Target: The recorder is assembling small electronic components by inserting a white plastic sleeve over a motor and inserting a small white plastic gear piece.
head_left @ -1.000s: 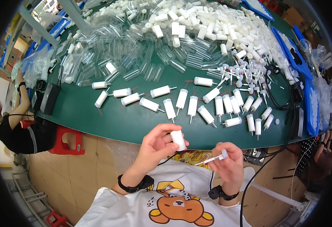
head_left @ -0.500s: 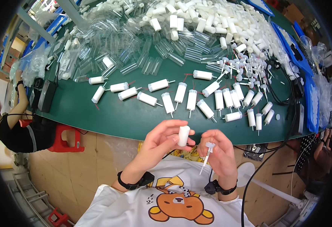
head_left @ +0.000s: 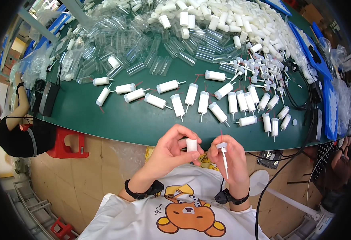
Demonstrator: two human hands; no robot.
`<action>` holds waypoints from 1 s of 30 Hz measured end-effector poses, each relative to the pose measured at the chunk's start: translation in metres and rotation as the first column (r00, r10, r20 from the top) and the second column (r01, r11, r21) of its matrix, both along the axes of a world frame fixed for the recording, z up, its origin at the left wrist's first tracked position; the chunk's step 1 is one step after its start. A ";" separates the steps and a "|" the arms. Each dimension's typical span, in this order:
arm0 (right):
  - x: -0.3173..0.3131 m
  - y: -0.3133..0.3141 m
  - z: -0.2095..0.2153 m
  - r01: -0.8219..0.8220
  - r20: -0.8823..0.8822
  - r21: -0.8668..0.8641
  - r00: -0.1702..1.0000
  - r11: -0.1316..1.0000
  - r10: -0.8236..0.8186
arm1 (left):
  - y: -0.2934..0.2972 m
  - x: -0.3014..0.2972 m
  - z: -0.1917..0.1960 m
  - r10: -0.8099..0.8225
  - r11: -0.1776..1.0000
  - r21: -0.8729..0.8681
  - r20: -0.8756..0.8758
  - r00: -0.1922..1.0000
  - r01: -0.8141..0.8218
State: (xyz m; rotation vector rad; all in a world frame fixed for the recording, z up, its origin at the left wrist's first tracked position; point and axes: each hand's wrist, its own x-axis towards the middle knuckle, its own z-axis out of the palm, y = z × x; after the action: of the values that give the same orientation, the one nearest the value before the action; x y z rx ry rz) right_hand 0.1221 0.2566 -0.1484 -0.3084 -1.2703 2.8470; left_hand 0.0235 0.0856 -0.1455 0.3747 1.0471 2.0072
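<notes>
Between the thumb and fingers of my left hand [head_left: 174,150] is a white foam cylinder [head_left: 191,145], tilted slightly. To its right, my right hand [head_left: 232,158] pinches a white plastic stem with a round cap [head_left: 224,160]; the stem points down toward me and a thin red strand rises above the cap. The two pieces are apart, at the near edge of the green table [head_left: 115,128]. Ahead of my hands lie several assembled white cylinders [head_left: 202,103] with translucent caps and thin stems.
Clear plastic tubes [head_left: 159,66] are heaped at the far middle, with a pile of white cylinders [head_left: 239,24] behind. Loose capped stems [head_left: 259,72] lie at the right, near black cables [head_left: 289,96]. A person [head_left: 17,116] sits at the left by a red stool [head_left: 69,143].
My left hand has turned the foam cylinder a little. My right hand has rotated the capped stem, so its cap sits higher and the red strand now shows above it.
</notes>
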 end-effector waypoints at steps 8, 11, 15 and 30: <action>0.001 -0.002 0.004 0.023 -0.017 0.015 1.000 1.000 -0.023 | 0.000 0.000 0.005 -0.009 0.999 -0.032 0.055 0.998 0.011; 0.000 -0.002 0.008 0.029 -0.017 0.069 0.999 0.997 -0.028 | 0.000 0.001 0.009 -0.016 0.999 -0.036 0.099 0.995 0.020; -0.001 -0.008 0.008 0.141 -0.064 0.326 0.990 0.935 -0.127 | 0.000 0.000 0.004 -0.051 0.998 0.031 0.167 0.985 0.046; -0.005 -0.020 0.012 0.264 -0.267 0.635 0.957 0.726 -0.114 | 0.006 0.006 0.009 -0.072 0.995 -0.070 0.014 0.997 0.073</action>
State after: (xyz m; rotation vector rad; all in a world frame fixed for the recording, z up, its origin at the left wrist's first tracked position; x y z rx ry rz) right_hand 0.1168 0.2362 -0.1367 -0.0993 -1.9464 1.9971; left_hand 0.0298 0.0912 -0.1368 0.3582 1.0785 1.9006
